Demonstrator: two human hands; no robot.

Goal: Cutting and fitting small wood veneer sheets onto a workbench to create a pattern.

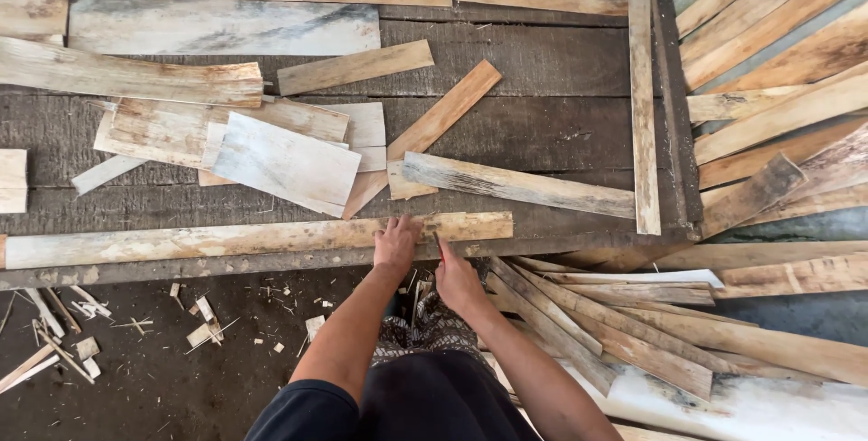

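The long plank (258, 238) lies along the near edge of the workbench (542, 124). The left hand (396, 244) rests flat on it, fingers spread, gripping nothing. The right hand (455, 278), just beside it, is closed around a thin red pencil (440, 249). Offcuts (287, 162) lie behind; stacked boards (778, 88) lie to the right.

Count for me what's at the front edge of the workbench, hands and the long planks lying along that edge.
Hands: 2, left hand and right hand
Long plank along the front edge: 1
Total: 3
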